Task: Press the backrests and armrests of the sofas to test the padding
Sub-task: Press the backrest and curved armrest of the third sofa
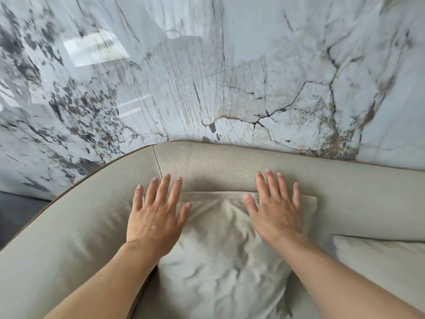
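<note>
A beige leather sofa fills the lower half of the view, its curved backrest [220, 162] running along the wall. A loose beige cushion [220, 249] leans against the backrest in the middle. My left hand [156, 215] lies flat with fingers spread, palm on the backrest and the cushion's left edge. My right hand [276, 210] lies flat with fingers spread on the cushion's upper right corner, fingertips reaching the backrest. Neither hand grips anything.
A glossy white marble wall [230, 77] with dark and gold veins stands directly behind the sofa. A second beige cushion [379, 261] sits at the right. The backrest curves forward at the left [57, 215], with dark floor [13, 215] beyond it.
</note>
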Demonstrator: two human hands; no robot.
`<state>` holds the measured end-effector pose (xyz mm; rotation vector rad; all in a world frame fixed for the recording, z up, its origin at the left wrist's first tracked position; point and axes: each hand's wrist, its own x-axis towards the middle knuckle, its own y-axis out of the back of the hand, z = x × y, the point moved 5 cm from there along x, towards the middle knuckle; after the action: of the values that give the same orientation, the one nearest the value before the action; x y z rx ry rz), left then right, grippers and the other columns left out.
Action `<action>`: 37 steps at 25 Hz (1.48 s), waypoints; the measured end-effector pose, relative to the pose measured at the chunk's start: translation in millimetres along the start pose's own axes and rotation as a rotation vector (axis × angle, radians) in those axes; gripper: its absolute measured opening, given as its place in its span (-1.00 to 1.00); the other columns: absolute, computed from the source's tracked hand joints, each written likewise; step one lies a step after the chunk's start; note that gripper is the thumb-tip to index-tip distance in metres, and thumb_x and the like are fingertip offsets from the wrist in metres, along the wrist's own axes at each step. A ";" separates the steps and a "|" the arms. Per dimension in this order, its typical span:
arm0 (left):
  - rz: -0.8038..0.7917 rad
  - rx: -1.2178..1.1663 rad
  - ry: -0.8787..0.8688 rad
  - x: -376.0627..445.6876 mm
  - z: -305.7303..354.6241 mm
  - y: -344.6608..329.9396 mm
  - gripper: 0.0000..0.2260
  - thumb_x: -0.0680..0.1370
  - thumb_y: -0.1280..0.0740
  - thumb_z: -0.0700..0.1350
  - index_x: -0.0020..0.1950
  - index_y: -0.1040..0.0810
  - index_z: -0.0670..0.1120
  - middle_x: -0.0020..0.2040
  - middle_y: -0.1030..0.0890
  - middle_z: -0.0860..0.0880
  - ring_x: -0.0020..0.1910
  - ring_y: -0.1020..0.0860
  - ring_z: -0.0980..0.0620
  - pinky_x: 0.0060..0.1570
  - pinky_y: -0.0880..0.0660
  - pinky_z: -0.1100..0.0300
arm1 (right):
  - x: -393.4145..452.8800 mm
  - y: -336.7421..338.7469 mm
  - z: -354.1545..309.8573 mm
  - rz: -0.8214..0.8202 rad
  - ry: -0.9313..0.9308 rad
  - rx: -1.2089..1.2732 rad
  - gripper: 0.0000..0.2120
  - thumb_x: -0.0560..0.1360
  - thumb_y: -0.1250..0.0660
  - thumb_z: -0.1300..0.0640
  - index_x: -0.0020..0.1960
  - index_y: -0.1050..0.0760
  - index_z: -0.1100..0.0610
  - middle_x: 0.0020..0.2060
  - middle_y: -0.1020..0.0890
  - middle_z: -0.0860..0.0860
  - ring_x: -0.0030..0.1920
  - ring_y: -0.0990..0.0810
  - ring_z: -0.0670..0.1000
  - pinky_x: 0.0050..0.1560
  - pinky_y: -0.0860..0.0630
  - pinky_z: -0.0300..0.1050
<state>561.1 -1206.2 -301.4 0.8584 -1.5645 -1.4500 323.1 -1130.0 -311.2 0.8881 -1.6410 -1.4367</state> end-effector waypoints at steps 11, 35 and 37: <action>0.037 -0.025 -0.121 -89.4 -50.1 182.5 -0.38 0.59 0.20 0.19 0.41 -0.43 -0.06 0.37 -0.49 -0.12 0.37 -0.43 -0.18 0.36 -0.11 -0.13 | -104.5 183.3 -55.4 0.039 0.006 -0.007 -0.36 0.50 0.34 -0.31 0.47 0.44 -0.07 0.47 0.41 -0.09 0.52 0.31 -0.02 0.44 0.38 0.16; 0.186 -0.030 -0.310 -52.9 -177.0 318.9 -0.35 0.51 0.33 0.27 0.56 0.13 0.06 0.60 0.05 -0.03 0.56 0.14 -0.07 0.48 0.28 -0.11 | -166.8 323.9 -164.2 0.212 -0.333 0.013 -0.34 0.51 0.23 -0.29 0.53 0.30 -0.10 0.55 0.25 -0.08 0.54 0.20 0.00 0.37 0.44 0.11; 0.166 -0.044 -0.405 -16.2 -189.4 306.2 -0.35 0.51 0.31 0.27 0.56 0.10 0.06 0.60 0.02 -0.03 0.56 0.11 -0.08 0.49 0.25 -0.13 | -160.8 310.4 -184.6 0.203 -0.423 -0.004 -0.34 0.51 0.23 -0.29 0.54 0.27 -0.10 0.55 0.24 -0.08 0.54 0.21 0.00 0.40 0.39 0.14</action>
<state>753.0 -1242.0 1.5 0.4104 -1.8415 -1.5960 556.0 -1035.1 -6.3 0.4134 -1.9693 -1.5533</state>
